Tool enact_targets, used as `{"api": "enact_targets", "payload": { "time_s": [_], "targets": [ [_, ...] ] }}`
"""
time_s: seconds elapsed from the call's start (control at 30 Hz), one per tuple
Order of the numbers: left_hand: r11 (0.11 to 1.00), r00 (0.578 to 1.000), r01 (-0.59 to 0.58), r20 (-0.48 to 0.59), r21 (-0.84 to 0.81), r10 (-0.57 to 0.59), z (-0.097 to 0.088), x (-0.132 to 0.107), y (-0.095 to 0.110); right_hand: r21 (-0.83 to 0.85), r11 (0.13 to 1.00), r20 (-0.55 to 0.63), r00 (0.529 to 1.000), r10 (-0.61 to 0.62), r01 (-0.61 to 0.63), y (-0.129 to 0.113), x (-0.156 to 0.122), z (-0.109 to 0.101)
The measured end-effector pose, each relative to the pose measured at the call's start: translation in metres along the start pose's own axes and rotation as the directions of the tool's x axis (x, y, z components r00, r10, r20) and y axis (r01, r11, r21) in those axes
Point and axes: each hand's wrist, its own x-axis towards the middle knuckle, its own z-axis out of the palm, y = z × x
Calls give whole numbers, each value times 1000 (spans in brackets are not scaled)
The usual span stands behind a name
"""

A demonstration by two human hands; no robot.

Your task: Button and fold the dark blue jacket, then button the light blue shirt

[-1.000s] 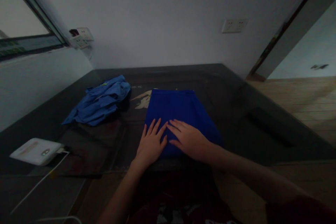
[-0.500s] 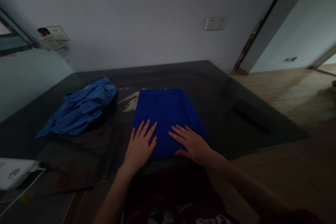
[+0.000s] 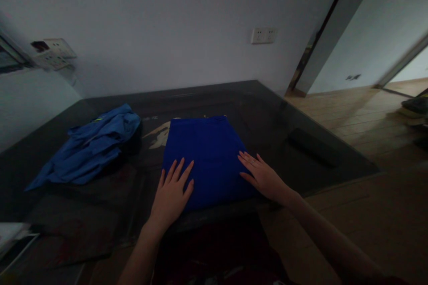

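A bright blue cloth [image 3: 207,156], folded into a flat rectangle, lies on the dark table [image 3: 240,98] in front of me. My left hand [image 3: 171,191] rests on its near left edge, palm down with the fingers spread. On the right edge lies my right hand [image 3: 262,176], fingers stretched out over the cloth and a ring on one of them. Neither hand grips anything. Whether the cloth is a garment I cannot tell from its folded shape.
A crumpled lighter-blue garment [image 3: 93,142] lies on the table's left part. A long black object [image 3: 312,147] is on the right. At the lower left is a white device [image 3: 13,234] with a cable. Wall sockets [image 3: 264,35] sit behind the table.
My right hand has slid outward from the cloth's middle to its right edge. My left hand stays at the left edge. The whole view has turned slightly to the right.
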Motion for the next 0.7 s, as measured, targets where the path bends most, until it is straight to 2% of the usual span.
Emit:
{"api": "enact_targets", "payload": {
  "time_s": [0.1, 0.2, 0.27, 0.4, 0.47, 0.57, 0.63, 0.7],
  "targets": [
    [1000, 1000, 3, -4, -3, -3, 1, 0, 0, -36, 994, -89, 991, 102, -105, 3, 5, -5],
    [1000, 1000, 2, -3, -12, -2, 1, 0, 0, -17, 982, -238, 955, 179, -189, -6, 12, -14],
    [1000, 1000, 3, -7, -19, -3, -1, 1, 0, 14, 986, -297, 941, 160, -164, -20, 15, -20],
    [999, 999, 17, -41, -39, -18, -9, 5, 7, 75, 996, -293, 953, 74, -55, -41, 8, -25],
    [997, 998, -23, -59, -72, 18, -14, 7, 17, 136, 986, -320, 937, 141, -102, -34, -4, -27],
    [981, 991, -132, -52, -142, 125, -20, 11, 38, 228, 943, -355, 881, 312, -242, -9, -31, -31],
    [966, 983, -185, -40, -179, 181, -21, 15, 52, 270, 923, -298, 888, 351, -274, 5, -49, -33],
    [955, 976, -217, -33, -202, 215, -20, 19, 64, 307, 916, -202, 923, 329, -259, 9, -61, -33]
  ]
}}
